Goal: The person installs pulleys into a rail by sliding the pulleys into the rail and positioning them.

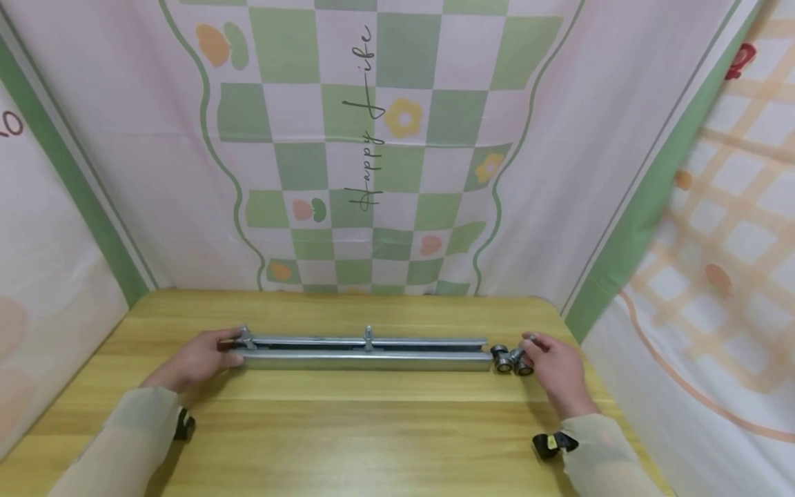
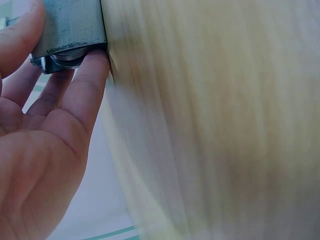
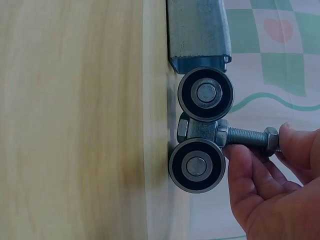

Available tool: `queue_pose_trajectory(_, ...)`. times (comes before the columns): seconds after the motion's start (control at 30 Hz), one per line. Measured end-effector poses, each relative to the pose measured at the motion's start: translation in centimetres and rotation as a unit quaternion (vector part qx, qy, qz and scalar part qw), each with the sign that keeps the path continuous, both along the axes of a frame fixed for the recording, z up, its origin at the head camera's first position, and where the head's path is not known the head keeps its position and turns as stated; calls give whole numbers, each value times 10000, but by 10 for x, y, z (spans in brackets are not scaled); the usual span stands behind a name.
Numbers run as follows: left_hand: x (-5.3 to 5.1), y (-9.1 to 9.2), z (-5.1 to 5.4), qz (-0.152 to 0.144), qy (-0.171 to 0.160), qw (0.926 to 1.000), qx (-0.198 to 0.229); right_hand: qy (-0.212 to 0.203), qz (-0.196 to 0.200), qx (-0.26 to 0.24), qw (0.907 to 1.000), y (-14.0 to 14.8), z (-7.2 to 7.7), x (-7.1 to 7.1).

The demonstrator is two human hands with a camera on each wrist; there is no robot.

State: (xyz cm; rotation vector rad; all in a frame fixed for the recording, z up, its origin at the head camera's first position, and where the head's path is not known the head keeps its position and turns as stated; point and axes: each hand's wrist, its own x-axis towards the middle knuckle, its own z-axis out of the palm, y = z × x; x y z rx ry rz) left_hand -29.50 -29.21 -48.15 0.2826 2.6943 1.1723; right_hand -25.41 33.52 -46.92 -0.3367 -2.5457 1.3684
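A steel C-shaped rail lies lengthwise on the wooden table, its slot facing up. My left hand holds its left end, fingertips at the end opening; in the left wrist view a wheel shows just inside the rail. Bolts stick up from the slot at the left end and middle. With thumb and fingers my right hand pinches the bolt of a roller trolley with black-ringed wheels. The trolley is at the rail's right end, its leading wheels close against the opening; contact cannot be told.
The wooden table has rounded back corners. A printed cloth hangs right behind it, with more cloth at the left and right. A black wrist strap sits on the right sleeve.
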Motion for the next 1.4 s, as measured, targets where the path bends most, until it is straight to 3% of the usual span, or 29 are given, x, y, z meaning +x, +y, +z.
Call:
queue_pose_trajectory(0.73,4,0,0,0,-51,9999,91,65,334,816,9961,-25,2,-16)
queue_pose_trajectory(0.97,4,-1,1,74,-174,9998,74,-2,444,823,9956,-31,1,-19)
queue_pose_trajectory(1.4,2,1,4,-2,8,9999,102,-164,958,1477,9843,-49,15,-19)
